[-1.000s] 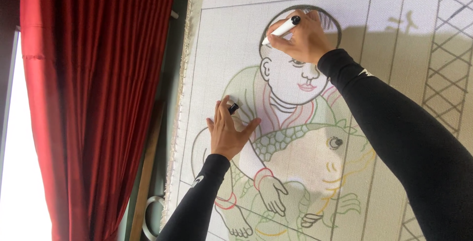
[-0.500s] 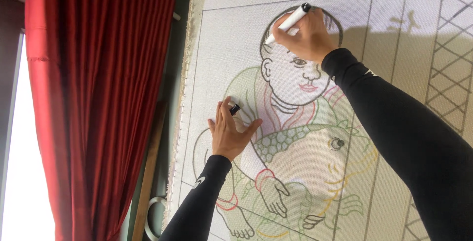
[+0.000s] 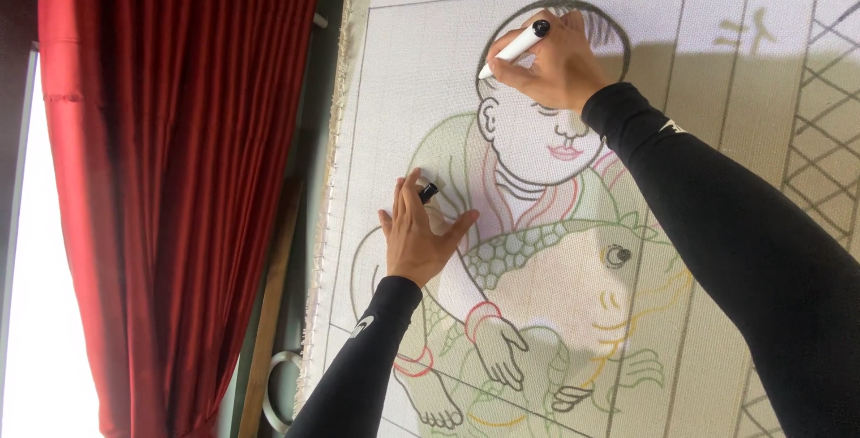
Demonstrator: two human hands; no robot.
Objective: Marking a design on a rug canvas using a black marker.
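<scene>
The right hand is clenched around a white marker, its tip touching the left edge of the drawn child's head on the upright canvas. The left hand lies flat against the canvas lower down, over the green robe of the figure, with a small black marker cap pinched between its fingers, so that grip is closed on the cap while the palm braces the cloth.

As a judgement, the main risk is a stray or wobbly line: the canvas looks like soft woven cloth, and if the bracing hand shifts, the surface could give under the tip and pull the stroke off the outline. The right forearm hovers close over the coloured face and could smear fresh ink if it drops. The cap could also slip from the left fingers.

Counted: one marker, one cap, one canvas bearing one child figure and one large fish, two hands in black sleeves, one red curtain at the left, and one wooden strip beside the canvas edge
</scene>
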